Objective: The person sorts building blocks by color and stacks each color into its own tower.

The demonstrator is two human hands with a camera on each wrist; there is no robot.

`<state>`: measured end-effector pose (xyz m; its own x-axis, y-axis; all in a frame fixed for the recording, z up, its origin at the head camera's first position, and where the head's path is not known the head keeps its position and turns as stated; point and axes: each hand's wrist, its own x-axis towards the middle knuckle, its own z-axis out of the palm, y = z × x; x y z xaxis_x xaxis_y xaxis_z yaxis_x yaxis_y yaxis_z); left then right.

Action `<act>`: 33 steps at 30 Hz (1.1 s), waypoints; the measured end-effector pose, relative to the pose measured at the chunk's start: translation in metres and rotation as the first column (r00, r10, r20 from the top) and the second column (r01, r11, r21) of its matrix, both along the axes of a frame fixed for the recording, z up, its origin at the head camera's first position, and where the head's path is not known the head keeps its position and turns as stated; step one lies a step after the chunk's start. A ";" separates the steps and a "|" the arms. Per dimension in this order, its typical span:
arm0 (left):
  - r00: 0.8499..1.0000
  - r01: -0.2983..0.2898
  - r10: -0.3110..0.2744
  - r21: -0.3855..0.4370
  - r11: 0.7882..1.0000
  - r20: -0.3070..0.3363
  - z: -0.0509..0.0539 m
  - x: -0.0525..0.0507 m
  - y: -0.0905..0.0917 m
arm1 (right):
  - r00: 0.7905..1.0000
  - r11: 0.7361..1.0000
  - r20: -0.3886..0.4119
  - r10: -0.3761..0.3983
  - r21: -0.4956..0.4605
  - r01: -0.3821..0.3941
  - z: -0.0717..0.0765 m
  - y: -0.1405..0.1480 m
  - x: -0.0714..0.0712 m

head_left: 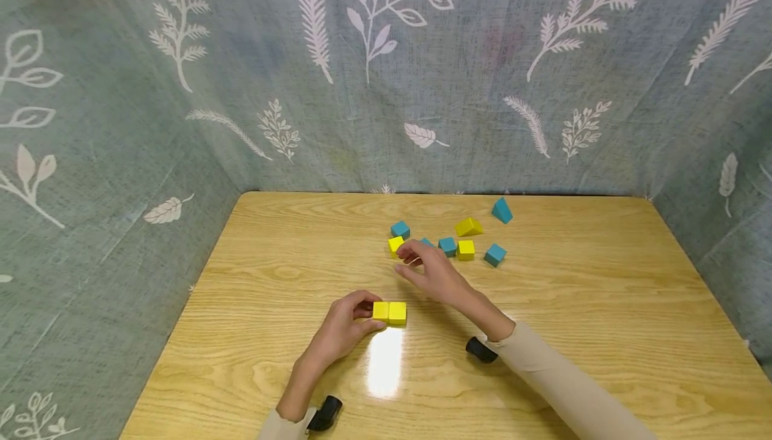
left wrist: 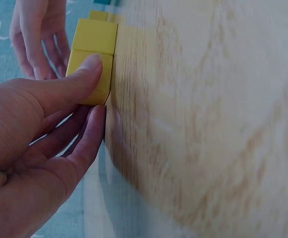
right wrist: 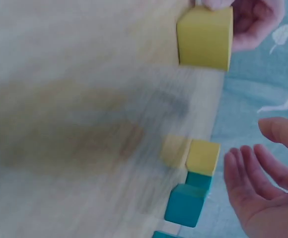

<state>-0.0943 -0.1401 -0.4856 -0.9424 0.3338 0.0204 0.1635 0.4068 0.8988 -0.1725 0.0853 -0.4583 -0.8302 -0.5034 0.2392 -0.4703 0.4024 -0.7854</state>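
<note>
I can't read any words or numbers on the blocks [head_left: 397, 312], cloth [head_left: 338, 125] or worktop [head_left: 271, 259].

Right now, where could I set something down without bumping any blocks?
Two broad patches look bare: the wooden tabletop left of the left hand, and the stretch from the rightmost blue cube and right sleeve to the right edge. Crowded: the far middle, where blue and yellow cubes and wedges cluster near the right hand.

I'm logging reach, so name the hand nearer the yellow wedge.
Right. The right hand is left and in front of the yellow wedge; the left hand is farther that way, gripping a yellow cube.
</note>
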 end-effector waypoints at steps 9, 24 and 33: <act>1.000 0.011 -0.011 0.002 1.000 -0.014 -0.001 -0.001 -0.001 | 0.982 0.984 -0.174 -0.073 0.151 0.099 -0.005 -0.016 -0.030; 1.000 0.010 -0.010 0.030 1.000 0.004 -0.002 0.001 0.000 | 0.968 0.949 -0.249 -0.036 0.294 0.111 -0.008 -0.022 -0.037; 1.000 0.011 -0.011 0.023 1.000 -0.013 -0.003 0.001 -0.001 | 0.967 0.966 -0.254 0.030 0.257 0.037 -0.009 -0.017 -0.029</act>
